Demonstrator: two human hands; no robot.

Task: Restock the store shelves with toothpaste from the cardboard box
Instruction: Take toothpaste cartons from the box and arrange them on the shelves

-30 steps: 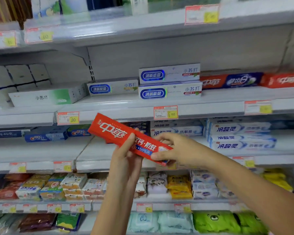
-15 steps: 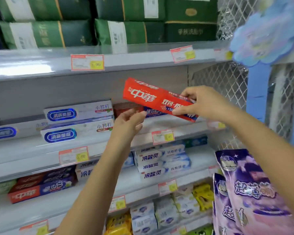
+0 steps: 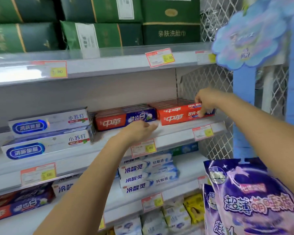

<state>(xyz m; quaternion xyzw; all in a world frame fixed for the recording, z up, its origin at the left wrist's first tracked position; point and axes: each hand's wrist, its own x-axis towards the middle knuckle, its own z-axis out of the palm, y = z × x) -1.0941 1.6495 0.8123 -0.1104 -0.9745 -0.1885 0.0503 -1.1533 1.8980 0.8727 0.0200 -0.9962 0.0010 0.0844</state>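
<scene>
While both bare arms stretch up from the lower edge of the frame, the right hand (image 3: 204, 101) pinches the right end of a red toothpaste box (image 3: 178, 108), thumb under and fingers over its top edge. That box lies on top of a matching red box (image 3: 175, 118) at the right of the frame, on the second shelf (image 3: 173, 128) from the top, its far end just short of the wire mesh panel (image 3: 209, 82) closing the bay. The left hand (image 3: 139, 130) hovers empty at centre frame, fingers loosely spread and pointing right, just above the shelf's front lip and in front of a red-and-purple toothpaste box (image 3: 126, 120).

Bare shelf board shows between the stacked boxes and the lip, and there is tall clearance above the red pair up to the shelf overhead. Left of centre, two white-and-blue toothpaste boxes (image 3: 49, 133) sit stacked and angled. Price tags (image 3: 159, 57) hang along every pale shelf edge. Dark green packs (image 3: 100, 34) fill the top shelf across the upper frame. Below centre, white-and-blue boxes (image 3: 148, 177) are piled three high. Purple hanging packets (image 3: 255, 200) crowd the lower right, under a blue flower-shaped sign (image 3: 248, 36) at upper right.
</scene>
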